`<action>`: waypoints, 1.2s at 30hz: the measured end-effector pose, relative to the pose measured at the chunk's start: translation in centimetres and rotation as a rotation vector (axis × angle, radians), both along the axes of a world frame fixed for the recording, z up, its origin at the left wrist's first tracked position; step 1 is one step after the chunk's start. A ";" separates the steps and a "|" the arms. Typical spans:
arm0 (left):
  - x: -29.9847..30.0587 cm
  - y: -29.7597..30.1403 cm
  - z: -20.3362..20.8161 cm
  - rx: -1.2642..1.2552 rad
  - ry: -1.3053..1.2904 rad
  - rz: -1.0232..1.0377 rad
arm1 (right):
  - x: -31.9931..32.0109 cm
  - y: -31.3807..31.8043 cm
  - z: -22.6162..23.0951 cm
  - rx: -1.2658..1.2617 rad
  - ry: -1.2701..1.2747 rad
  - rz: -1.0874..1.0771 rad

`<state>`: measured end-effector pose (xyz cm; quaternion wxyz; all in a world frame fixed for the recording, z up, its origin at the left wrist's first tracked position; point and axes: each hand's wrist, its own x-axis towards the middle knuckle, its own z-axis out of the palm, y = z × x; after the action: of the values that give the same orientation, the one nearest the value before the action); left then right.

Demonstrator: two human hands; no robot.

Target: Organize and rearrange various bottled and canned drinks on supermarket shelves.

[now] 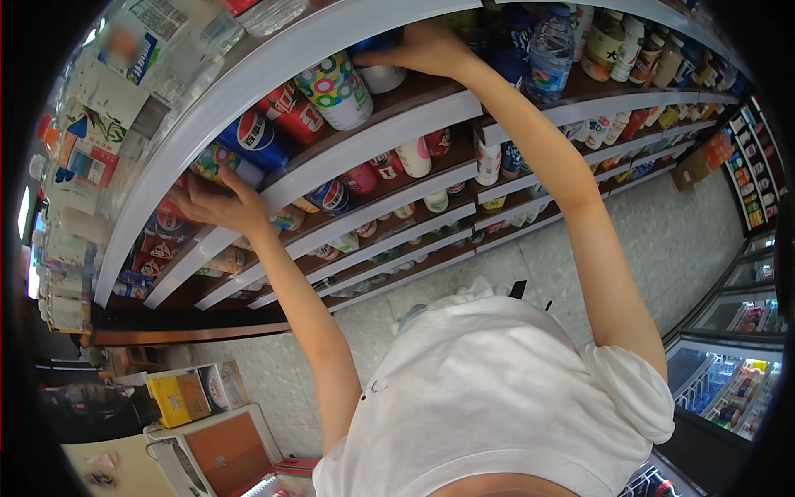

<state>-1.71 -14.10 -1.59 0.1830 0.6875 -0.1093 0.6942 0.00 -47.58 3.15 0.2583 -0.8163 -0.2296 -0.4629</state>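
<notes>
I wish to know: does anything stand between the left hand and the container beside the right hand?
Yes. A blue can, a red can and a ring-patterned can stand along the shelf between the left hand and that container. Nothing visible separates it from the right hand.

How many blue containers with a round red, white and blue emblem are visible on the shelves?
2: one just right of the left hand, another on the shelf directly below, farther right. More may be hidden.
</notes>
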 end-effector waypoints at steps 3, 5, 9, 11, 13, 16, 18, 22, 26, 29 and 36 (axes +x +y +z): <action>-0.1 0.0 0.1 0.006 0.004 0.005 | 1.6 -2.2 0.3 0.356 0.797 0.397; -0.1 -0.2 0.2 0.010 0.006 -0.002 | 3.7 -3.3 -0.5 0.384 0.727 0.369; 0.0 0.2 0.0 0.018 0.012 0.037 | 5.3 -3.7 -0.2 0.461 0.719 0.320; 0.1 0.3 0.0 0.019 0.015 0.046 | 6.1 -3.6 -0.1 0.444 0.688 0.305; 0.2 0.3 0.0 0.026 0.020 0.055 | 7.3 -3.6 0.3 0.428 0.655 0.291; 0.2 0.0 0.2 0.029 0.001 0.037 | 9.2 -3.8 0.7 0.402 0.615 0.270; 0.2 0.3 0.1 0.029 0.008 0.049 | 10.1 -3.2 0.9 0.382 0.589 0.263; 0.0 0.1 0.1 0.020 0.005 0.025 | 10.5 -2.0 0.8 0.340 0.530 0.246; -0.1 0.2 -0.1 0.007 0.045 0.057 | 9.9 0.7 0.7 0.299 0.471 0.222; -0.3 0.0 0.0 0.011 0.052 0.054 | 9.8 -0.6 0.6 0.269 0.426 0.198; -0.3 0.1 -0.1 -0.007 0.071 0.034 | 10.7 -3.4 0.2 0.208 0.329 0.132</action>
<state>-2.01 -13.97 -1.70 0.1776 0.7126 -0.0886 0.6729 10.67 -50.98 3.31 0.4050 -0.8330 -0.1882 -0.3268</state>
